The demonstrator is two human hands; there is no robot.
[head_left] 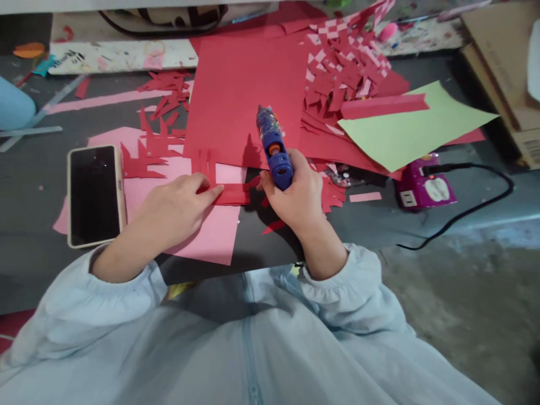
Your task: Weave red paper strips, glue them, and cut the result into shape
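In the head view, my right hand [299,194] is wrapped around a blue glue gun [278,160], whose tip points away from me over a large red paper sheet [248,84]. My left hand [175,205] rests to its left, with thumb and fingertips closed on the corner of a red paper strip piece [234,194]. The piece lies flat, its strips running up and to the right. Under it is a pink paper sheet [221,236]. More cut red paper pieces [162,140] lie just beyond my left hand.
A phone [93,194] lies at the left. Woven red and pink pieces [337,67] are heaped at the back right, beside a light green sheet [413,126]. A purple box [428,185] with a black cable [485,208] and a cardboard box [502,67] stand at the right.
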